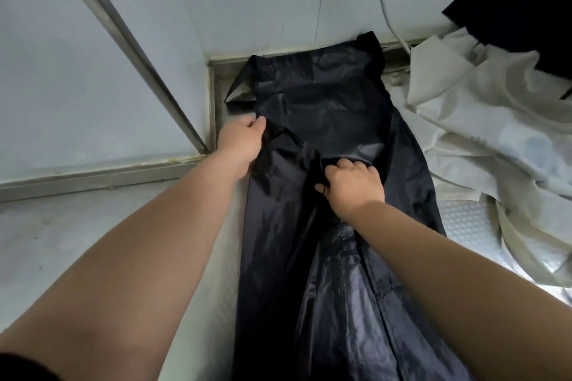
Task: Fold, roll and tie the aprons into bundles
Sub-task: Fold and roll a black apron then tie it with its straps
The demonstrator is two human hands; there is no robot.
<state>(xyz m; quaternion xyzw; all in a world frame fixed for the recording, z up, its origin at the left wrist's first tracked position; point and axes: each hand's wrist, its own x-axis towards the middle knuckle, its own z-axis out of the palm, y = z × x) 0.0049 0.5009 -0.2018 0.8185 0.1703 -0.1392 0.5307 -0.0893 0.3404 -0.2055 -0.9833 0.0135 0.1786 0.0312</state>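
Light was dim and cool; soft sheen lay on the dark apron (325,139); wide-angle bending curved the edges; forearms slightly blurred.

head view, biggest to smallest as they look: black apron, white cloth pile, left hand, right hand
1. black apron
2. white cloth pile
3. left hand and right hand: look alike, unranked

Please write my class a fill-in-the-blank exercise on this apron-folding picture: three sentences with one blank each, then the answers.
1. The left hand pinches the ____ edge of the dark apron.
2. The right hand grips a fold near the apron's ____.
3. The pale cloth heap lies on the apron's ____ side.

Answers: left; middle; right
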